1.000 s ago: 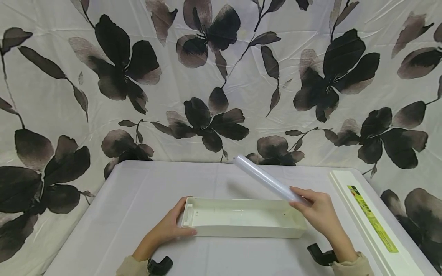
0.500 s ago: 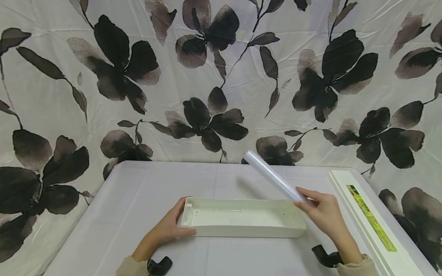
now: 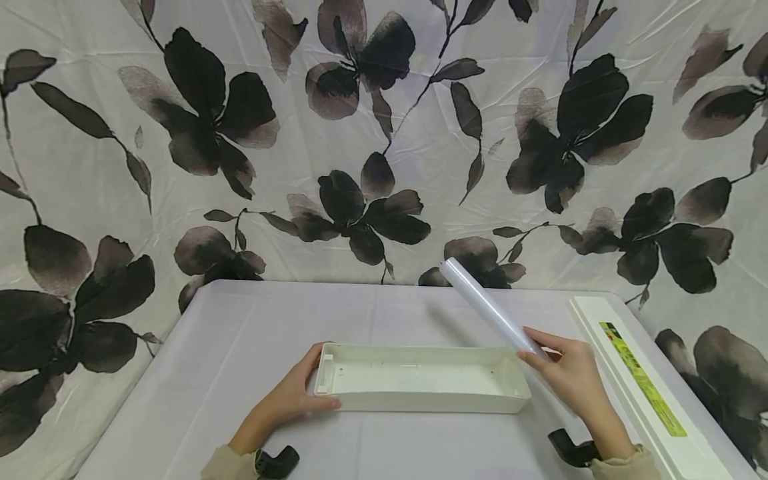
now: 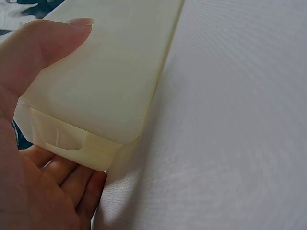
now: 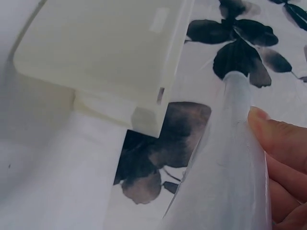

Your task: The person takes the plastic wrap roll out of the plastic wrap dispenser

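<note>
At the table's front middle lies a long cream plastic box [image 3: 423,402], its open top facing up. My left hand [image 3: 298,387] grips its left end; in the left wrist view the thumb presses the box's long side wall [image 4: 110,81] and the fingers curl at the end. Beyond the box's right end, my right hand [image 3: 567,367] holds a shiny, clear roll of cling film [image 3: 483,300] near its lower end. The roll tilts, its upper end pointing up and away to the left. In the right wrist view, a loose edge of film hangs beside the roll [image 5: 235,143].
A long white lid-like piece [image 3: 591,310] with a yellow label [image 3: 642,380] lies along the table's right side. Behind the white table [image 3: 270,313] hangs a floral cloth [image 3: 456,173]. Each wrist bears a black mount [image 3: 279,462].
My right hand has moved right with the roll of cling film, and the roll now stands a bit steeper, off the box's right end. The left hand and box stay put.
</note>
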Tool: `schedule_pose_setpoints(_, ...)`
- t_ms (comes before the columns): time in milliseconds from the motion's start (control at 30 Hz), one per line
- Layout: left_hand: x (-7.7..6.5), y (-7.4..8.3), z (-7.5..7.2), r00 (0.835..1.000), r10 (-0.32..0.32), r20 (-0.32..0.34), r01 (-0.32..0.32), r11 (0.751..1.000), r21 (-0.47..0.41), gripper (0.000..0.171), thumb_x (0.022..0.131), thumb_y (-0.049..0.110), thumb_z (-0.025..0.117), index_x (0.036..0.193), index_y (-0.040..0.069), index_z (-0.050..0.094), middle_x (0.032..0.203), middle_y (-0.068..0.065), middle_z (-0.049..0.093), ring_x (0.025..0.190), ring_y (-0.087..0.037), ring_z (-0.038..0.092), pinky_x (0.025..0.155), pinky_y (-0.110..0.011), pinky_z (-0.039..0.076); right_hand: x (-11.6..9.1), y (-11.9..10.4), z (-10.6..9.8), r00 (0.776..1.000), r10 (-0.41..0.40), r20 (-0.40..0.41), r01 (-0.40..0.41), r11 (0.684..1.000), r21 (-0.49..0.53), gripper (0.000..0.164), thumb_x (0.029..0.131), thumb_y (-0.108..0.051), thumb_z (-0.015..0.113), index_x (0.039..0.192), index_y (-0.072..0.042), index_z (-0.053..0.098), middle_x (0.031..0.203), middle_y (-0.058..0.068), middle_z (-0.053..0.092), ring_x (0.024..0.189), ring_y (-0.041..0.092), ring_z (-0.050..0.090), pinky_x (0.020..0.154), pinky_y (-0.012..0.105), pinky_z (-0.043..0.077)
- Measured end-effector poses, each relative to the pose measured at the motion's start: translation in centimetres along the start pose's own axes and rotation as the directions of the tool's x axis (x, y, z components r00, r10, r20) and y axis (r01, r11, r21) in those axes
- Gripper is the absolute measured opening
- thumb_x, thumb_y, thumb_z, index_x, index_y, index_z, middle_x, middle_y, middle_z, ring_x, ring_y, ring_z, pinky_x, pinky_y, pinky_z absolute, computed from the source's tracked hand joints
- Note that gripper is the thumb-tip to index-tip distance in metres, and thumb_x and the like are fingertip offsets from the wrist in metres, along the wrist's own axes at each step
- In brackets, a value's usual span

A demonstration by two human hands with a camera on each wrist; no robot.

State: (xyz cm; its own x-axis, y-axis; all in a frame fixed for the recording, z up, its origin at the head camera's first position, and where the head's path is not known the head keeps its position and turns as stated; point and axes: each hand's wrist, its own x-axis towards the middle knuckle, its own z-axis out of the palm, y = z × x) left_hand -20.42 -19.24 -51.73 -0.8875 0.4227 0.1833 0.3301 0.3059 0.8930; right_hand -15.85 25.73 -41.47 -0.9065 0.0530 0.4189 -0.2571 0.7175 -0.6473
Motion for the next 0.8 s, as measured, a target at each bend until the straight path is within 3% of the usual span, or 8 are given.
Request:
schedule_pose_setpoints(333, 0.0, -0.1, 0.0, 1.000, 0.020, -0.003, -0.020, 1.000, 0.000, 0.096, 0.065, 0.025, 0.091, 0.145, 0.010, 0.040, 0.136, -0.004, 0.056, 0.127, -0.030, 0.048, 0.105, -0.063, 0.027, -0.4, 1.3, -0.6, 0.998, 0.055, -0.043, -0.056, 0.998, -0.038, 0.041, 0.075, -0.005, 0.085, 0.112, 0.004, 0.072, 0.109, 0.025, 0.069, 0.102, 0.036, 0.065, 0.068, 0.006, 0.045)
schedule_pose_setpoints(633, 0.0, -0.3, 0.0, 1.000, 0.027, 0.001, -0.027, 1.000, 0.002, 0.095, 0.066, 0.025, 0.091, 0.145, 0.010, 0.040, 0.136, -0.004, 0.056, 0.127, -0.029, 0.048, 0.105, -0.063, 0.027, -0.9, 2.3, -1.0, 0.995, 0.078, -0.064, -0.083, 0.994, -0.069, 0.041, 0.076, -0.010, 0.085, 0.112, 0.004, 0.072, 0.109, 0.024, 0.070, 0.102, 0.036, 0.064, 0.068, 0.005, 0.044)
schedule_pose_setpoints(700, 0.0, -0.3, 0.0, 1.000, 0.024, 0.001, -0.024, 1.000, -0.001, 0.095, 0.067, 0.025, 0.091, 0.145, 0.010, 0.039, 0.137, -0.004, 0.056, 0.127, -0.030, 0.047, 0.105, -0.063, 0.027, -1.0, 2.5, -1.1, 0.993, 0.089, -0.072, -0.094, 0.993, -0.073, 0.040, 0.077, -0.011, 0.085, 0.112, 0.003, 0.073, 0.109, 0.023, 0.070, 0.102, 0.031, 0.065, 0.068, 0.005, 0.044)
schedule_pose_setpoints(800, 0.0, -0.3, 0.0, 1.000, 0.025, 0.000, -0.025, 1.000, -0.003, 0.095, 0.066, 0.025, 0.091, 0.145, 0.009, 0.039, 0.137, -0.004, 0.056, 0.127, -0.030, 0.047, 0.106, -0.063, 0.027, -1.2, 2.8, -1.1, 0.990, 0.103, -0.091, -0.110, 0.991, -0.071, 0.040, 0.076, -0.011, 0.086, 0.111, 0.003, 0.073, 0.108, 0.023, 0.070, 0.097, 0.007, 0.063, 0.067, 0.004, 0.044)
